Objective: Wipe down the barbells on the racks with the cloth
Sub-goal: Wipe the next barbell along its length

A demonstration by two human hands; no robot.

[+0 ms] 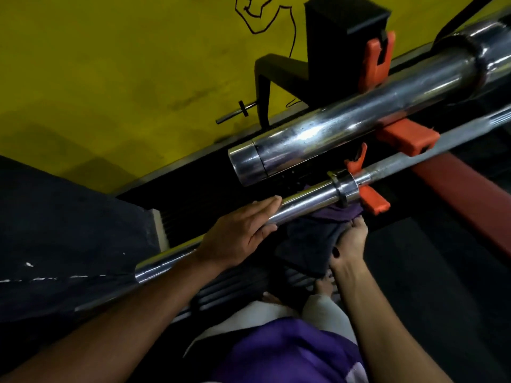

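Two chrome barbells lie on a rack with orange hooks. The lower barbell runs diagonally across the middle, its sleeve end pointing to the lower left. My left hand rests on top of that sleeve, fingers straight along the metal and thumb below it. My right hand grips a dark purple cloth and holds it up against the underside of the sleeve, just left of the collar. The upper barbell sits higher and farther away, untouched, with its thick sleeve end facing left.
Orange rack hooks cradle both bars on a black upright. A yellow wall stands behind. A red padded bench lies at the right. Dark floor and black plates are below, near my legs.
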